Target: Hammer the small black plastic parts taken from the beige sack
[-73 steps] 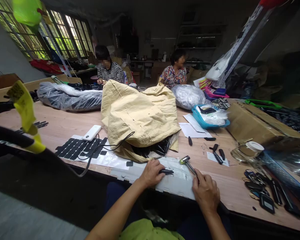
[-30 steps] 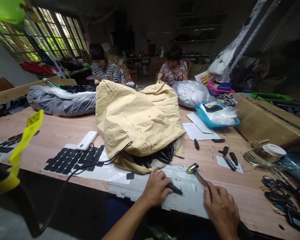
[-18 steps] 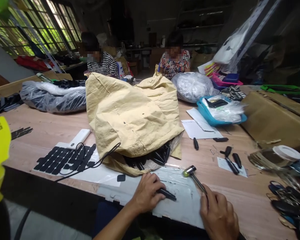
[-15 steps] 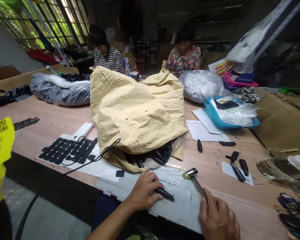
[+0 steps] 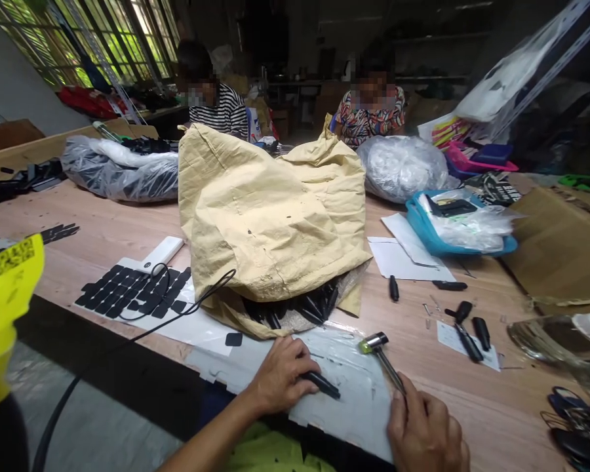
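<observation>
Left hand (image 5: 280,373) pins a black part (image 5: 322,385), long axis pointing right; right hand (image 5: 425,436) grips the hammer (image 5: 381,354), head just right of it.

Daylight from barred windows (image 5: 103,39) in the upper left, dim dark background at upper right, soft shadows on the wooden table (image 5: 128,229), wide-angle bending at edges, blurred yellow tag (image 5: 10,288) at left edge
</observation>
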`<state>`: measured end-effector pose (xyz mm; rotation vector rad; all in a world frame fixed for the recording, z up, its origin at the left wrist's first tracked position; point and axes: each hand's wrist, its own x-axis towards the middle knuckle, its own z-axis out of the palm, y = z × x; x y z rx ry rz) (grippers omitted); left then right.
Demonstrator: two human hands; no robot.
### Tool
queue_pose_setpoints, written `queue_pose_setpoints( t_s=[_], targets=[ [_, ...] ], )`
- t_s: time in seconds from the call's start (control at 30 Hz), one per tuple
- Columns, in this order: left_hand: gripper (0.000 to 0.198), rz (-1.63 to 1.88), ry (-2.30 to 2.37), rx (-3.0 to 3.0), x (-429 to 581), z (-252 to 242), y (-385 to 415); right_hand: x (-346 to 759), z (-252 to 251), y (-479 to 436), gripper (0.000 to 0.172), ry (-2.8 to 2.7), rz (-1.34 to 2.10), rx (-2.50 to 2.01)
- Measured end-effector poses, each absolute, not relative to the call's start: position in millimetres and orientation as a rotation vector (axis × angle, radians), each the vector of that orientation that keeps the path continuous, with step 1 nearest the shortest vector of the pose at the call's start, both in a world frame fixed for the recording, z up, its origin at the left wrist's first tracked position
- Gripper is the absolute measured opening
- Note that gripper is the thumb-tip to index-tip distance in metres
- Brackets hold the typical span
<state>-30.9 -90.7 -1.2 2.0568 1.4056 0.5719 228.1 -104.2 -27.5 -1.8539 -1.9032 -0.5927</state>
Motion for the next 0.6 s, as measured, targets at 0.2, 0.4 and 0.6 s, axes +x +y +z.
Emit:
queue_pose_setpoints(
  t_s=[0.2,0.4,0.6],
  targets=[
    [0.019,0.563,1.388,2.038,-22,1,-85,235,-28,-101,0.031,-1.865,-0.508,-1.908],
    [0.019,0.512,1.375,2.067,-13,3,-79,247,-30,-99,0.033,-1.876,-0.449,-1.964],
    [0.024,0.503,1.386,2.038,-11,6,-72,239,-27,-91,0.035,-1.759,-0.424,-2.048]
  ],
)
